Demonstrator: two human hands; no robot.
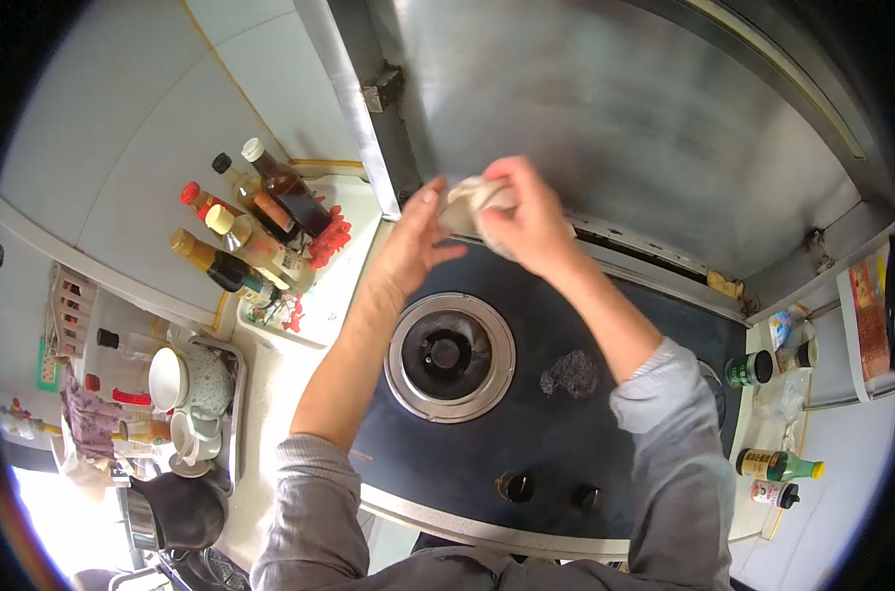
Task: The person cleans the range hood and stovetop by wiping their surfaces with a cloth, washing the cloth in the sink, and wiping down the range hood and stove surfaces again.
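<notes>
A crumpled whitish cloth (pixel 461 209) is up near the steel back panel, above the rear edge of the black stove top (pixel 388 448). My right hand (pixel 528 219) grips it, fingers curled around the folds. On the cloth's other side, my left hand (pixel 415 241) has its fingers apart, close to or touching the cloth's edge; motion blur hides the exact contact. Below the hands lies the round gas burner (pixel 450 358) with its metal ring. A dark steel wool scrubber (pixel 573 373) rests on the stove between the burner and my right forearm.
Several sauce bottles (pixel 255 241) stand in a white tray (pixel 339 286) at left. Bowls (pixel 169 379) and a dark pot (pixel 187 512) occupy the left counter. Jars (pixel 749 368) and a green bottle (pixel 780 464) line the right side. Two knobs (pixel 518 488) sit at the stove's front.
</notes>
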